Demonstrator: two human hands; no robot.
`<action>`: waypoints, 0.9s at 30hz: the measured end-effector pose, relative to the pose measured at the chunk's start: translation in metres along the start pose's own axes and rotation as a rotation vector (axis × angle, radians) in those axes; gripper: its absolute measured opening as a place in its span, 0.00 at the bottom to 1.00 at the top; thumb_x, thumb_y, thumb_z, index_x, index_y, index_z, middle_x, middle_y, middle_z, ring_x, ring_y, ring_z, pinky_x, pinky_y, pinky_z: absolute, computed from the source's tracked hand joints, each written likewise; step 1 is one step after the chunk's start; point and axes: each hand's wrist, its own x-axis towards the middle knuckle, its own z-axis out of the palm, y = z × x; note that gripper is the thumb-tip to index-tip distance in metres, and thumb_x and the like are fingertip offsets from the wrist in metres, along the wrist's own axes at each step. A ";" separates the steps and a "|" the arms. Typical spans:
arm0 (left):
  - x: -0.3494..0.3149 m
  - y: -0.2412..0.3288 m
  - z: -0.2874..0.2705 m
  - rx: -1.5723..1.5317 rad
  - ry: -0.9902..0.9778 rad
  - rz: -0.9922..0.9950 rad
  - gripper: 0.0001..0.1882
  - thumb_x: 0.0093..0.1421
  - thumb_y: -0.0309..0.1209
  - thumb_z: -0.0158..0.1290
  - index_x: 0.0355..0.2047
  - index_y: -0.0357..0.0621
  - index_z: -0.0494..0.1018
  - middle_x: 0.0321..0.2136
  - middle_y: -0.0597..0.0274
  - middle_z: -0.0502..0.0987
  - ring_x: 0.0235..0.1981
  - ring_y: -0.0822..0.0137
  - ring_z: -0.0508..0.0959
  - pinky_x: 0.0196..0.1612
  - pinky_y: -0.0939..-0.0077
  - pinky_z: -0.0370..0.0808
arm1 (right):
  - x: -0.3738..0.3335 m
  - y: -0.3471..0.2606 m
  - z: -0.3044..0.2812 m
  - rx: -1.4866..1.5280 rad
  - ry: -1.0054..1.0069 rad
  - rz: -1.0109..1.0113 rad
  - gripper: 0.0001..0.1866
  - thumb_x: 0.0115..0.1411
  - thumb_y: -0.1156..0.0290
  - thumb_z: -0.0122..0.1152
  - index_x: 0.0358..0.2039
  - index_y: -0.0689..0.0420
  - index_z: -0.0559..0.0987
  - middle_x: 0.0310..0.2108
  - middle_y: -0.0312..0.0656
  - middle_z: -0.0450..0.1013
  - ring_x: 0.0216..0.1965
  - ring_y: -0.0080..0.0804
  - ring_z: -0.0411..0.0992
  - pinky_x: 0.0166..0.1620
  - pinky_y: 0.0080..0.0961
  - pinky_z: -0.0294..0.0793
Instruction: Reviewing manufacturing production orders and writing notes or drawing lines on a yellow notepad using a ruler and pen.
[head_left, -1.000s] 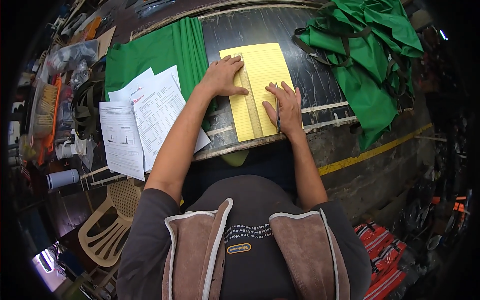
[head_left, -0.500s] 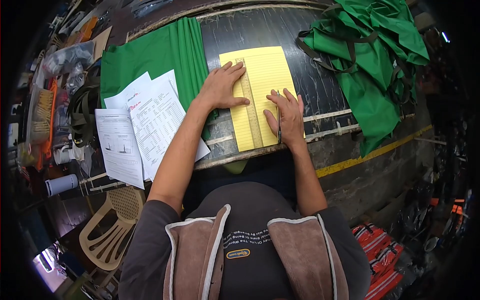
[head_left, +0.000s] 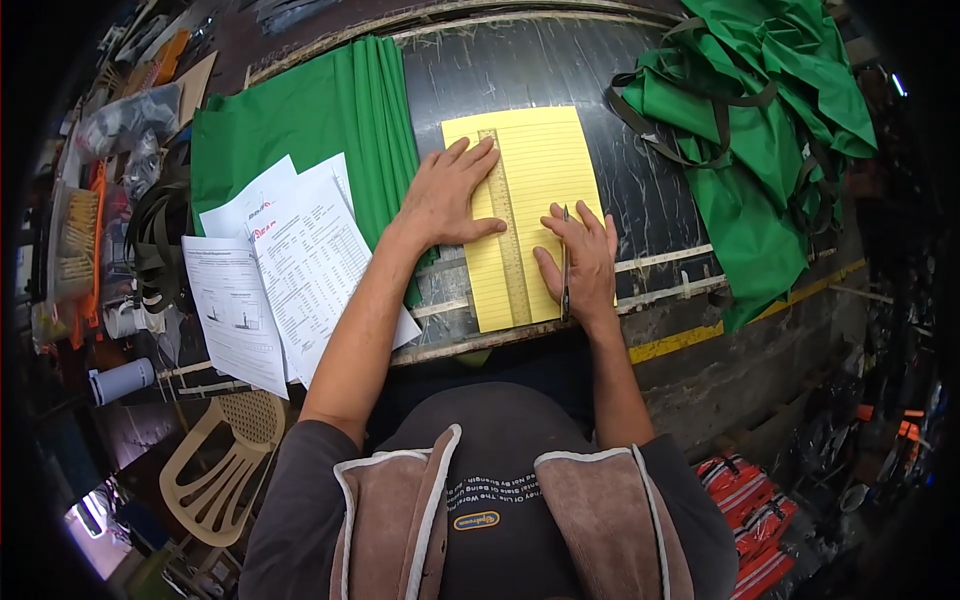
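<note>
Head view is showing the yellow lined paper [head_left: 550, 165] lying on the dark table [head_left: 480, 65], appearing lower than 1 second ago. The left hand [head_left: 450, 200], thumb and fingers apart, is partly covering the ruler [head_left: 511, 265], whose markings are blurring. The right hand [head_left: 592, 268] is spreading its fingers around a pen [head_left: 565, 262]; whether they are clamping it, I cannot tell.

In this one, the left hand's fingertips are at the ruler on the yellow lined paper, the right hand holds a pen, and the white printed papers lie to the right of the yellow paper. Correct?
Not quite: the white printed papers lie to the left of the yellow lined paper, as the head view shows. The rest stands.
</note>
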 end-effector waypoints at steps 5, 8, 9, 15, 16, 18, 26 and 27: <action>-0.001 -0.001 0.001 -0.012 0.019 0.013 0.58 0.51 0.57 0.73 0.77 0.42 0.65 0.79 0.51 0.64 0.79 0.46 0.61 0.79 0.52 0.58 | 0.001 0.000 0.000 -0.004 -0.013 0.009 0.27 0.62 0.63 0.76 0.62 0.46 0.82 0.65 0.42 0.80 0.74 0.56 0.66 0.78 0.68 0.46; -0.001 -0.002 0.001 -0.017 0.027 0.016 0.58 0.51 0.56 0.73 0.77 0.42 0.65 0.79 0.51 0.64 0.79 0.46 0.61 0.79 0.52 0.58 | 0.002 0.000 0.000 -0.005 -0.018 0.014 0.27 0.62 0.63 0.76 0.62 0.46 0.82 0.65 0.41 0.80 0.74 0.56 0.66 0.78 0.68 0.46; -0.001 -0.002 0.001 -0.020 0.027 0.016 0.58 0.51 0.56 0.73 0.77 0.41 0.65 0.78 0.51 0.64 0.79 0.46 0.61 0.79 0.52 0.58 | 0.002 0.000 0.000 -0.007 -0.019 0.013 0.27 0.62 0.64 0.76 0.62 0.46 0.82 0.65 0.41 0.80 0.75 0.55 0.66 0.78 0.68 0.46; 0.000 -0.001 0.002 -0.021 0.022 0.006 0.58 0.51 0.56 0.72 0.77 0.42 0.65 0.79 0.51 0.64 0.79 0.46 0.61 0.79 0.52 0.58 | 0.002 0.000 0.000 -0.011 -0.021 0.017 0.28 0.61 0.64 0.76 0.62 0.45 0.81 0.65 0.40 0.80 0.75 0.55 0.65 0.78 0.68 0.45; 0.000 -0.002 0.002 -0.021 0.021 0.006 0.58 0.51 0.56 0.72 0.77 0.42 0.65 0.79 0.51 0.64 0.79 0.46 0.61 0.79 0.52 0.58 | 0.002 0.000 0.000 -0.010 -0.021 0.017 0.28 0.61 0.64 0.76 0.62 0.45 0.81 0.65 0.40 0.80 0.75 0.55 0.65 0.78 0.68 0.45; 0.000 -0.002 0.002 -0.020 0.027 0.009 0.58 0.51 0.56 0.72 0.77 0.42 0.65 0.79 0.51 0.63 0.79 0.46 0.61 0.79 0.52 0.58 | 0.002 0.000 -0.001 -0.009 -0.022 0.016 0.27 0.62 0.63 0.76 0.62 0.45 0.81 0.65 0.40 0.80 0.75 0.54 0.65 0.78 0.69 0.45; -0.003 -0.003 0.003 -0.041 0.042 0.009 0.58 0.50 0.56 0.73 0.76 0.44 0.66 0.79 0.47 0.62 0.79 0.45 0.61 0.80 0.51 0.57 | 0.003 -0.003 -0.002 -0.015 -0.027 0.016 0.29 0.61 0.58 0.78 0.62 0.47 0.81 0.65 0.41 0.81 0.74 0.55 0.66 0.79 0.66 0.45; -0.002 -0.003 0.002 -0.045 0.049 0.005 0.58 0.50 0.56 0.74 0.76 0.44 0.67 0.79 0.45 0.62 0.79 0.45 0.61 0.80 0.51 0.57 | 0.003 -0.004 -0.003 -0.014 -0.029 0.022 0.31 0.59 0.55 0.80 0.62 0.47 0.81 0.64 0.42 0.81 0.74 0.54 0.66 0.79 0.66 0.45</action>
